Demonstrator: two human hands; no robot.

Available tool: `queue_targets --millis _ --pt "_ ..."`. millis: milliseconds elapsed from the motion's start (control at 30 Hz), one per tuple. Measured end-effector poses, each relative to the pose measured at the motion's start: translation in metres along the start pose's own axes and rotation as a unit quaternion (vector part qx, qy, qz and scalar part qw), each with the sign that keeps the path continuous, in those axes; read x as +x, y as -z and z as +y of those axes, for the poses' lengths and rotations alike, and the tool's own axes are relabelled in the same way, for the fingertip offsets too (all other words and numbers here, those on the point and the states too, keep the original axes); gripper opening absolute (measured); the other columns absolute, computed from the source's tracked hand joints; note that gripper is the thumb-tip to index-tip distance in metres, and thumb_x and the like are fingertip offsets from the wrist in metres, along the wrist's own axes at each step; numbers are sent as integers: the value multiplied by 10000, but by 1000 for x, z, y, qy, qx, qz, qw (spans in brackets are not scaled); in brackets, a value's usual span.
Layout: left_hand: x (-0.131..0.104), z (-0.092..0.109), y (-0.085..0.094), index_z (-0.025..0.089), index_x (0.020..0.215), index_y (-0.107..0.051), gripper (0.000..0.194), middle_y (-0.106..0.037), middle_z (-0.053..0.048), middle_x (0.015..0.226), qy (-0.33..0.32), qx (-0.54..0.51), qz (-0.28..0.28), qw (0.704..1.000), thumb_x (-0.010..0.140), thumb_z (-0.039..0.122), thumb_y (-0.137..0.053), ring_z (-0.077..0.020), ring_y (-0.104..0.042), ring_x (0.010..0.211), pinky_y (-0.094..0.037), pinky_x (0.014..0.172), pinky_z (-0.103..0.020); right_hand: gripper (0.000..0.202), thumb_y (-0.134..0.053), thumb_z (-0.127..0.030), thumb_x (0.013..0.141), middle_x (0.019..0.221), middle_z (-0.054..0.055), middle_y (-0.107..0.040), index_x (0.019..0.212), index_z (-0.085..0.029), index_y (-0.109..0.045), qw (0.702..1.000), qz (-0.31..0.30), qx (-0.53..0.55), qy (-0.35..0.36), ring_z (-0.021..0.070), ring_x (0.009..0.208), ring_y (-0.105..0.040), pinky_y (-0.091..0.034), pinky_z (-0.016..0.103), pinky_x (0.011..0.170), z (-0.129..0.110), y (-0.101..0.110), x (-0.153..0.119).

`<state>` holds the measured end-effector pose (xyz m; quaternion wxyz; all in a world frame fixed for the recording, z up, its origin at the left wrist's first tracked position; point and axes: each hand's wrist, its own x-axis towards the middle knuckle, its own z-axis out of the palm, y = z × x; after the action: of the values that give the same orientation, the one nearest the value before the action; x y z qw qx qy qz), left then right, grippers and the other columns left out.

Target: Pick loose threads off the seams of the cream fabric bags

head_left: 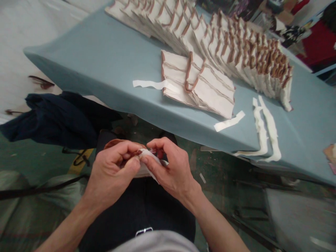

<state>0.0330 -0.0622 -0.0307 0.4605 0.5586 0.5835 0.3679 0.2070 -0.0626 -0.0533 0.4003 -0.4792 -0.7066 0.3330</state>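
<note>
Over my lap, my left hand [115, 171] and my right hand [169, 166] meet, fingertips pinched close together. Between them is a cream fabric piece [143, 170] with brown edging, partly hidden by the fingers. My left thumb and forefinger grip its edge. My right hand pinches a white strip [152, 171] that lies along the fabric. On the blue-covered table [105, 66] just beyond, cream fabric pieces [199, 82] with brown edging lie overlapped. One loose white strip [148, 84] touches their left side, and another white strip [229, 121] rests near their lower right corner.
A long row of stacked cream pieces [210, 42] with brown edges runs along the table's far side. Two long white strips [270, 126] hang toward the near edge. Dark blue cloth [52, 119] lies at left. A metal frame [252, 224] stands at lower right.
</note>
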Motion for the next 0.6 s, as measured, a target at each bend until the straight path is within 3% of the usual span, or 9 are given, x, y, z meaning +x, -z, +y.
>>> queue_targets --millis 167,300,400,600 --pt "-4 -1 1 194 753 -755 170 -798 -22 741 -4 7 2 1000 784 305 -629 -163 -705 597 -532 557 -222 142 -694 -328 1013 855 24 -715 944 -204 -688 1000 17 -3 22 149 738 -614 -474 284 699 -4 -2 -2" --pt "-8 1 -1 200 787 -757 165 -770 4 700 -5 18 -5 1000 810 299 -627 -147 -679 563 -507 521 -211 149 -717 -344 960 820 -1 -683 907 -218 -657 993 -4 77 -90 141 706 -582 -462 283 674 -11 0 -1" --pt "-11 3 -4 206 793 -748 162 -764 16 701 -27 31 5 999 832 268 -605 -138 -676 570 -504 531 -208 184 -722 -366 928 802 -23 -628 904 -221 -610 971 -36 171 -165 133 710 -555 -453 272 667 -12 0 0" --pt "-14 0 -3 204 745 -725 181 -655 43 582 -38 48 -6 998 824 227 -564 -115 -552 495 -413 484 -218 357 -749 -501 925 768 -58 -498 913 -237 -509 909 -134 326 -222 112 625 -427 -362 243 556 2 -6 -3"
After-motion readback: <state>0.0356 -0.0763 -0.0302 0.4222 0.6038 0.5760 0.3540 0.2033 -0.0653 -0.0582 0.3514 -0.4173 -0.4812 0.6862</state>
